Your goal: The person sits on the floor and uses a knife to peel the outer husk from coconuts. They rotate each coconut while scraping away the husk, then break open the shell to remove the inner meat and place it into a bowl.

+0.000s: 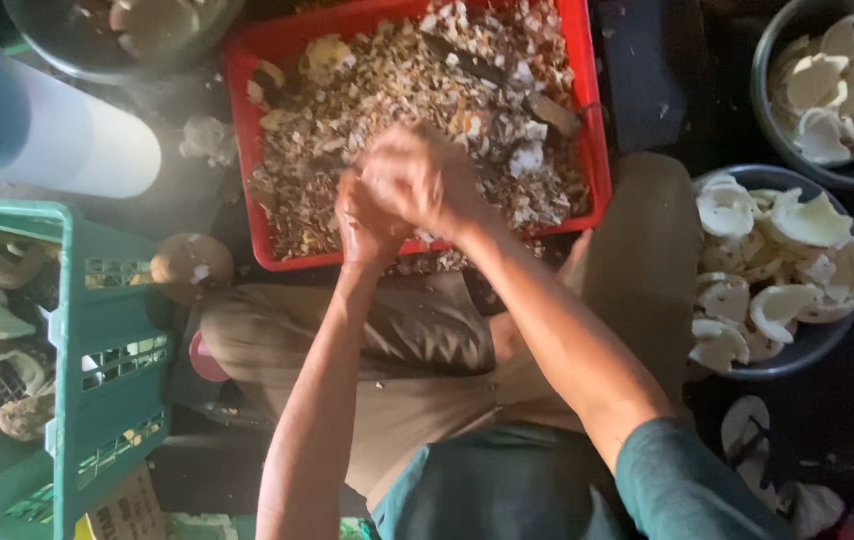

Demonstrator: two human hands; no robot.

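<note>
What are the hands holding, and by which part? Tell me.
Cannot be told. The left hand and right hand are pressed together and blurred over the red tray of shavings; anything gripped between them is hidden.

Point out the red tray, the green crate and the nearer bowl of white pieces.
red tray (243,70), head view, left rim.
green crate (72,330), head view, right wall.
nearer bowl (815,345), head view, lower right rim.

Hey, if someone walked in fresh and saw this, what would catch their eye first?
Probably the red crate at top centre, heaped with brown and white shell scraps, with the left hand and right hand clasped together just above its near edge; what they grip is hidden. Next, the two grey bowls on the right piled with white curved pieces, and the green crate at the left edge.
</note>
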